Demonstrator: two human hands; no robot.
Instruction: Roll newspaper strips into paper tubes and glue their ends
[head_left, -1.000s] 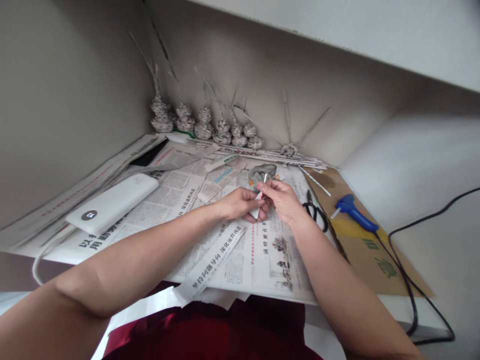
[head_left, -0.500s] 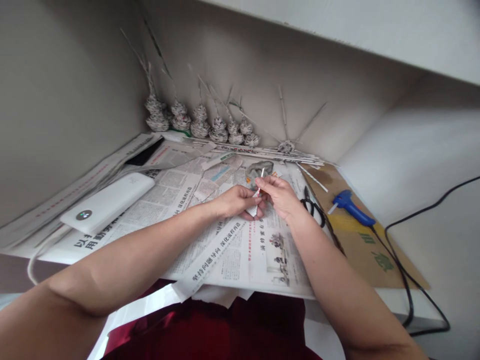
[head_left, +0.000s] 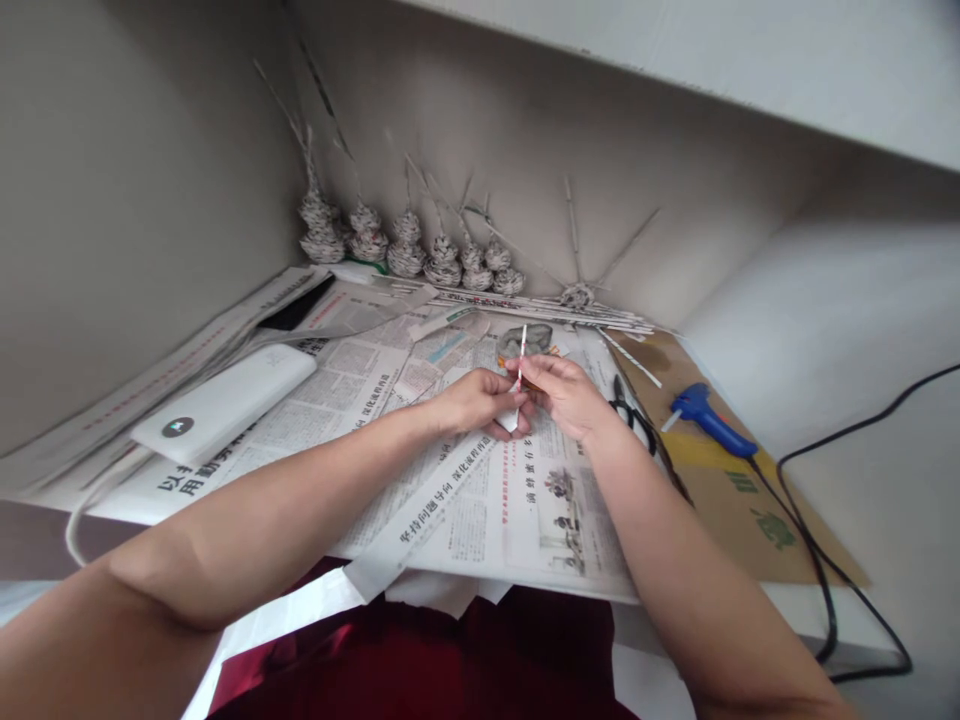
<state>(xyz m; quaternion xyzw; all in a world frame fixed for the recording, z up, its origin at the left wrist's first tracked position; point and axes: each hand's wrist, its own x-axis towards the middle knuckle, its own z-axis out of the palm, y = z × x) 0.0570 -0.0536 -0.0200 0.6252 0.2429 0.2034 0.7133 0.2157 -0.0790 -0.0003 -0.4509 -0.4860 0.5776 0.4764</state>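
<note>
Between my hands a strip of newspaper is partly rolled into a thin paper tube (head_left: 523,343), whose end points up and away from me. My left hand (head_left: 480,402) pinches the flat part of the strip just below the roll. Thumb and fingers of my right hand (head_left: 561,388) close on the rolled part. A long newspaper strip (head_left: 420,525) runs from under my left hand down over the near table edge. Behind my fingers a grey crumpled cloth-like thing (head_left: 529,343) lies on the newspaper.
Several woven paper gourds (head_left: 406,245) line the back wall, with a small woven piece (head_left: 576,294) beside long paper sticks (head_left: 510,302). A white power bank (head_left: 232,400) lies at left. On the right are black-handled scissors (head_left: 634,415) and a blue glue gun (head_left: 705,418) on cardboard (head_left: 720,500).
The paper tube has turned from leaning right to nearly upright in my fingers. Both hands stay close together, and the whole view has shifted slightly.
</note>
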